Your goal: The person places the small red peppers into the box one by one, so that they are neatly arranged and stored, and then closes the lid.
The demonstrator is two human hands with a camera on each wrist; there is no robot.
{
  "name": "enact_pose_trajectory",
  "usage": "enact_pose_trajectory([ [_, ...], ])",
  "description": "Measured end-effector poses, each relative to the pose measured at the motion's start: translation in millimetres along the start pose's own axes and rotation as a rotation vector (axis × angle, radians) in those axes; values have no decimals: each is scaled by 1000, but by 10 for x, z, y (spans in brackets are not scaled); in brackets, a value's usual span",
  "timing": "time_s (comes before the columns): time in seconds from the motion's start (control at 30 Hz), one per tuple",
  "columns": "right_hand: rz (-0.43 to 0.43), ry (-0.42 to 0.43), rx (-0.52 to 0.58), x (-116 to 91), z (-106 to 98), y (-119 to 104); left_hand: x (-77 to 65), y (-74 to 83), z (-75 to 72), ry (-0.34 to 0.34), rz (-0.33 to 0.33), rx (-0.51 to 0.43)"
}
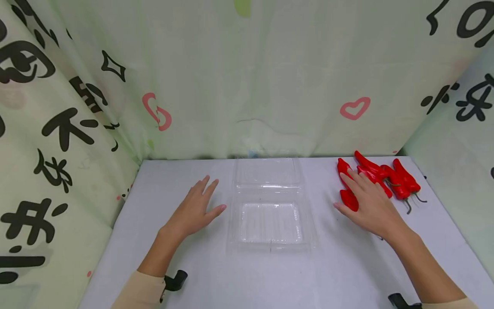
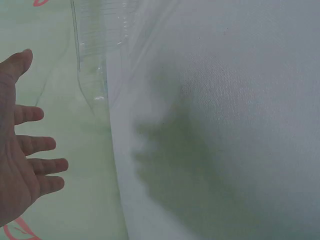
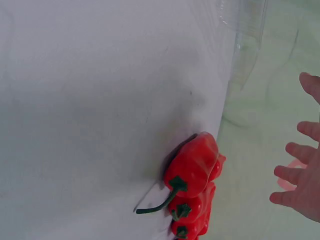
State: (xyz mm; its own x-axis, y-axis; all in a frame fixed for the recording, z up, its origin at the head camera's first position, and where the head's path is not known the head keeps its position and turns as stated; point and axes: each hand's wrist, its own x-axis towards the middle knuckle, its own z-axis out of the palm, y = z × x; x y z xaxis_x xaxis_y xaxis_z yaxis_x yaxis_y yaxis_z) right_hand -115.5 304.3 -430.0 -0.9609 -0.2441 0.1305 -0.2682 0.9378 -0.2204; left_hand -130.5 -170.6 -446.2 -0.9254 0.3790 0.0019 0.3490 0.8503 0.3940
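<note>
An opened clear plastic clamshell box lies mid-table, its lid folded back toward the curtain. To its left, my left hand is held above the table with fingers spread, holding nothing. My right hand hovers over several red peppers with green stems, its fingers extended and overlapping some of them in the head view. One pepper lies at the right side of the group. In the right wrist view the nearest pepper sits apart from the raised fingers. Part of the group is hidden beneath my right hand.
A white table carries everything. Behind it hangs a pale green printed curtain, which also encloses the left and right sides. A black strap piece shows at the left sleeve, with another at the right.
</note>
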Motion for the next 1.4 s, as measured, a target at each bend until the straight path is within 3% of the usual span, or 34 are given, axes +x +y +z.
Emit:
enact_pose_trajectory([
  [0.7, 35, -53, 187, -177, 142, 310, 93, 30, 138, -25, 17, -232],
  [1.17, 81, -98, 241, -275, 219, 454, 191, 128, 269, -70, -59, -337],
  [1.4, 115, -141, 264, -273, 231, 504, 224, 159, 315, -47, -77, -433],
])
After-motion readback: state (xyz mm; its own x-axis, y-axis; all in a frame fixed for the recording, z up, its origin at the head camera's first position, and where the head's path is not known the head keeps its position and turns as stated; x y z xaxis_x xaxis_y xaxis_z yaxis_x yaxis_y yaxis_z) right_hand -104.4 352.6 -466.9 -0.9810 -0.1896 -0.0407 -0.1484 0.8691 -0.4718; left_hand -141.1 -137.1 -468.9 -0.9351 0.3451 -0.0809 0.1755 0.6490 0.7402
